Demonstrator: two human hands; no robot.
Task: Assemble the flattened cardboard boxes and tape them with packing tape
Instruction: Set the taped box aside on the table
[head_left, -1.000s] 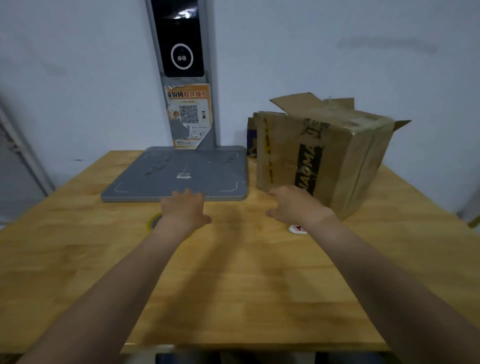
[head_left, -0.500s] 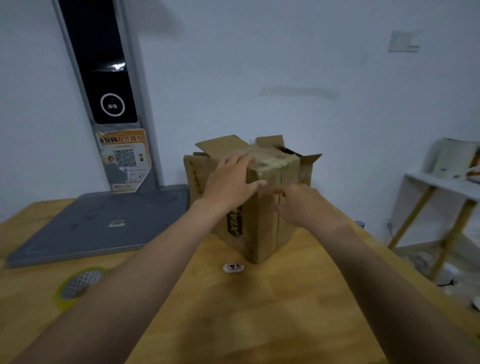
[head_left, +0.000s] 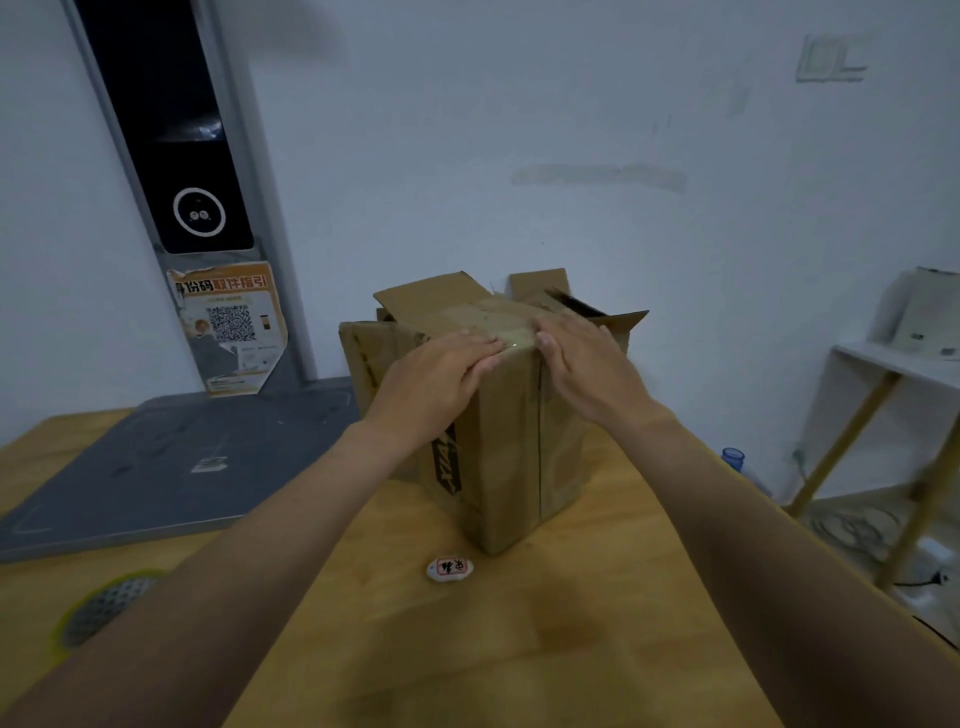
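Well out to the left of both hands a yellowish ring (head_left: 104, 608) lies flat on the wooden table (head_left: 519, 649); it is probably the packing tape roll, though it is dim and partly hidden by the forearm. The left hand (head_left: 431, 384) rests flat with straight, closed-up fingers on the near top edge of the cardboard box (head_left: 498, 467) and grips nothing. Its fingertips reach the glossy taped seam (head_left: 498, 322). The box stands upright under and between both palms, with loose flaps rising just beyond the fingers. The right hand (head_left: 587, 364) also lies flat on the top corner and holds nothing. Judging by the creased board, the box should be light, rather limp, easily dented and slick where taped. Palms on opposite side walls, just below where they press now, would likely hold it better than the floppy flaps
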